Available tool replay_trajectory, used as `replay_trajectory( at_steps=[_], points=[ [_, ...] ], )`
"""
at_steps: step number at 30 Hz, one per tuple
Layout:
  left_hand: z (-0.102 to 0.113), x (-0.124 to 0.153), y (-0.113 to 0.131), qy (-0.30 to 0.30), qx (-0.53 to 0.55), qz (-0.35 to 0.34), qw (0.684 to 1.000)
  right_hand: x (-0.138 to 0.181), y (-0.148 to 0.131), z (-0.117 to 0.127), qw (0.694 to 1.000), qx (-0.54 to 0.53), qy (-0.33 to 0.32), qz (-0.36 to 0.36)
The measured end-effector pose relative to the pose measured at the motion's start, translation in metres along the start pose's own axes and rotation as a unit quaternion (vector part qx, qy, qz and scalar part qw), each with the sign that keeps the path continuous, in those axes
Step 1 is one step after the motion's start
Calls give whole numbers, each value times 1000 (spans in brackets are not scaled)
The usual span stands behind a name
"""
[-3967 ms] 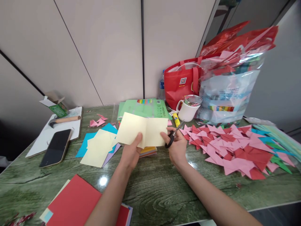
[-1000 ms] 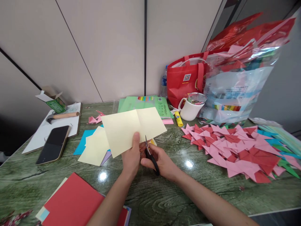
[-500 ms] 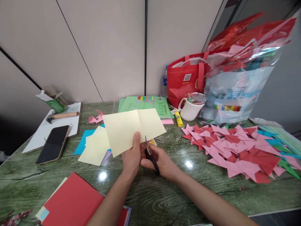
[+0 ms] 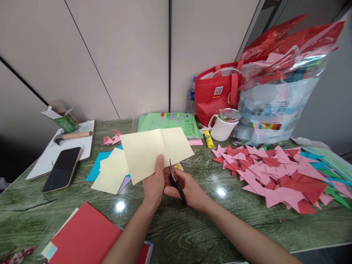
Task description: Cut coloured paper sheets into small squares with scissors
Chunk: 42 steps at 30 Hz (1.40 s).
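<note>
My left hand [image 4: 154, 181] pinches a pale yellow sheet of paper [image 4: 145, 150] at its lower edge, the thumb lying on top. A vertical crease runs down the sheet right of its middle. In my right hand [image 4: 187, 187] is a pair of black-handled scissors [image 4: 178, 187], its blades pointing up at the sheet's lower edge near the crease. My right fingers are wrapped round the handles, and part of the lower blade is hidden. Behind my left hand lie cut pieces of pale yellow paper [image 4: 111, 174] over a blue piece [image 4: 96, 167].
Folded pink and red paper pieces [image 4: 277, 172] cover the right side. A white mug [image 4: 224, 128], a yellow glue stick [image 4: 208, 139], a red bag [image 4: 211, 95] and green packs [image 4: 165, 123] stand or lie behind. Left are a phone [image 4: 62, 168], a hammer [image 4: 77, 135] and red paper [image 4: 85, 234].
</note>
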<state>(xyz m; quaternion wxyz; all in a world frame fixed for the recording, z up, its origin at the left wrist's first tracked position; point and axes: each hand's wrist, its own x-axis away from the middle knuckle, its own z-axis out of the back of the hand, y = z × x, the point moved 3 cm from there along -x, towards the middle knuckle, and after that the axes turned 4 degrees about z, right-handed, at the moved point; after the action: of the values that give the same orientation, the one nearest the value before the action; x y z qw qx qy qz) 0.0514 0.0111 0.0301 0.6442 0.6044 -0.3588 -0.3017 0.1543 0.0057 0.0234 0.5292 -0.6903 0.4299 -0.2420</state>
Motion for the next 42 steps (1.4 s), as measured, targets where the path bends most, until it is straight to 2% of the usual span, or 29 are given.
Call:
replay_trajectory(
  at_steps=[11, 19, 26, 35, 42],
  points=[
    [-1, 2, 1, 6, -10, -4, 1000, 0, 0, 0, 1000, 5, 1, 2],
    [-1, -1, -7, -23, 3, -13, 1000, 0, 3, 0, 1000, 14, 5, 23],
    [0, 1, -1, -15, -12, -12, 1000, 1, 4, 1, 1000, 15, 11, 17],
    [0, -1, -7, -25, 19, 27, 999, 0, 6, 1, 999, 20, 32, 18],
    [1, -3, -10, -22, 0, 24, 999, 0, 6, 0, 999, 21, 45, 14]
  ],
)
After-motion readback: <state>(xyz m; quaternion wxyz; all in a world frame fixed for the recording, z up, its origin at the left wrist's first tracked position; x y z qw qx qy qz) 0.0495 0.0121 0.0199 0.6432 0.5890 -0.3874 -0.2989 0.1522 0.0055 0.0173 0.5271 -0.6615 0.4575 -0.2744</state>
